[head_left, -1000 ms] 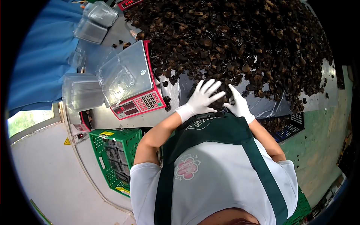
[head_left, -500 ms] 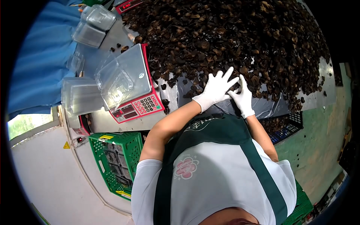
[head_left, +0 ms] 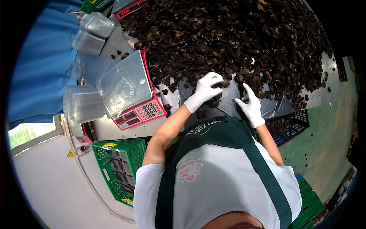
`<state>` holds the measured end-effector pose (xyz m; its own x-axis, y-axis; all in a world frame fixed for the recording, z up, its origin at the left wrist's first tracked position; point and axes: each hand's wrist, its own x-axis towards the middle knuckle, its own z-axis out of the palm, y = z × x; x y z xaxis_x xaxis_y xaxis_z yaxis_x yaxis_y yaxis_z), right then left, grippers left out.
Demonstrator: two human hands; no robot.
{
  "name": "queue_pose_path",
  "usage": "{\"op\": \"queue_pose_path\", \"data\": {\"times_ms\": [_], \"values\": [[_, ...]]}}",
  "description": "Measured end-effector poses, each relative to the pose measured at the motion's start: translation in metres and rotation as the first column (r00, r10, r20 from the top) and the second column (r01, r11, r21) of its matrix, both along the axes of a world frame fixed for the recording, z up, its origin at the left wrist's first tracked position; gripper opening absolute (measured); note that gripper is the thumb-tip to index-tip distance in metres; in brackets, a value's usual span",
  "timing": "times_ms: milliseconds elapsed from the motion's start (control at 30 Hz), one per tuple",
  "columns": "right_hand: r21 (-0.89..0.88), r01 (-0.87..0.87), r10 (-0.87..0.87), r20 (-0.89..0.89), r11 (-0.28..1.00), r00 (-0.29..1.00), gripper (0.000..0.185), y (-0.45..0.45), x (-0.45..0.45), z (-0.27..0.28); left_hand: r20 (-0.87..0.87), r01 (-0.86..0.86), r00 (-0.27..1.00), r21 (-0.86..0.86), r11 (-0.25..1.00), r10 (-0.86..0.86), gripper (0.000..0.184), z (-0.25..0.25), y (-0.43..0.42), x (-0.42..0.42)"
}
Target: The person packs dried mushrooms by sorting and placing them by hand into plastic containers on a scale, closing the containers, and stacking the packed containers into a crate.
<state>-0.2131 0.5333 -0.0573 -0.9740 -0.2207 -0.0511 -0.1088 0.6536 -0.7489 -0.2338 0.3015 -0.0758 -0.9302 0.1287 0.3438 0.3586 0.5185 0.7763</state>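
A large heap of dark wood ear mushrooms [head_left: 236, 42] covers the far part of the table. Both my hands wear white gloves at the heap's near edge. My left hand [head_left: 207, 90] is curled, with its fingertips closed on a brownish mushroom piece [head_left: 225, 83]; a few darker pieces lie below the palm. To its right, over the grey plastic sheet [head_left: 230, 98], my right hand [head_left: 251, 108] has thumb and fingers apart. Dark pieces lie close by its fingertips, and I see nothing gripped there.
Left of my hands stands a red scale [head_left: 149, 112] with a clear plastic tray [head_left: 121, 91] on it. Stacked clear containers [head_left: 84, 105] are beside it. A second scale [head_left: 131, 9] sits farther back. Below the table are a green crate [head_left: 100, 160] and a dark blue crate [head_left: 301, 121].
My hands have moved apart. The left shifted left and its spread fingers curled onto a mushroom piece; the right moved slightly down and right, its fingers opening.
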Motion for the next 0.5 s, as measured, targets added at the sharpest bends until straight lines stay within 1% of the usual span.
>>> {"op": "queue_pose_path", "data": {"times_ms": [33, 67, 100, 133, 167, 233, 267, 300, 367, 400, 433, 467, 500], "values": [[0.006, -0.008, 0.008, 0.012, 1.000, 1.000, 0.073, -0.002, 0.002, 0.001, 0.017, -0.120, 0.993, 0.114, 0.986, 0.118, 0.024, 0.004, -0.005, 0.001], [-0.024, -0.015, 0.014, -0.034, 1.000, 0.999, 0.070, -0.005, 0.003, 0.002, 0.085, -0.196, 0.980, 0.243, 0.950, 0.181, 0.023, 0.009, -0.012, 0.003], [-0.027, -0.015, 0.014, -0.032, 1.000, 0.999, 0.070, -0.006, 0.003, 0.002, 0.138, -0.282, 0.957, 0.240, 0.929, 0.254, 0.022, 0.008, -0.022, 0.003], [-0.019, -0.024, 0.023, -0.022, 1.000, 0.999, 0.068, -0.007, 0.003, 0.002, 0.376, -0.398, 0.896, 0.443, 0.804, 0.237, 0.021, 0.009, -0.032, 0.006], [-0.012, -0.034, 0.034, -0.012, 0.999, 0.999, 0.067, -0.009, 0.002, 0.002, 0.582, -0.535, 0.799, 0.577, 0.618, 0.148, 0.020, 0.010, -0.042, 0.009], [-0.015, -0.054, 0.054, -0.016, 0.998, 0.998, 0.065, -0.011, 0.001, 0.003, 0.561, -0.551, 0.823, 0.747, 0.372, 0.090, 0.017, 0.016, -0.058, 0.014], [-0.014, -0.069, 0.069, -0.019, 0.997, 0.997, 0.064, -0.011, 0.000, 0.002, 0.608, -0.601, 0.793, 0.774, 0.199, 0.035, 0.011, 0.015, -0.067, 0.015], [-0.010, -0.078, 0.078, -0.026, 0.997, 0.997, 0.062, -0.012, 0.000, 0.000, 0.612, -0.610, 0.791, 0.791, 0.043, -0.023, 0.006, -0.001, -0.079, 0.015], [0.011, -0.091, 0.092, -0.030, 0.996, 0.995, 0.060, -0.015, -0.002, 0.002, 0.533, -0.536, 0.844, 0.840, -0.081, -0.052, 0.008, -0.008, -0.095, 0.017], [0.002, -0.104, 0.104, -0.059, 0.995, 0.993, 0.058, -0.017, -0.002, 0.004, 0.533, -0.534, 0.846, 0.842, -0.079, -0.031, 0.008, -0.001, -0.104, 0.020], [-0.005, -0.114, 0.114, -0.045, 0.993, 0.992, 0.057, -0.017, -0.003, 0.004, 0.522, -0.530, 0.847, 0.843, -0.092, -0.098, 0.007, 0.014, -0.110, 0.024], [-0.001, -0.127, 0.126, -0.093, 0.992, 0.988, 0.056, -0.018, -0.004, 0.002, 0.507, -0.527, 0.845, 0.843, -0.106, -0.167, 0.007, 0.029, -0.114, 0.028], [0.005, -0.136, 0.135, -0.139, 0.991, 0.981, 0.055, -0.019, -0.004, 0.001, 0.582, -0.594, 0.802, 0.802, -0.068, -0.132, 0.012, 0.049, -0.117, 0.034]]}}
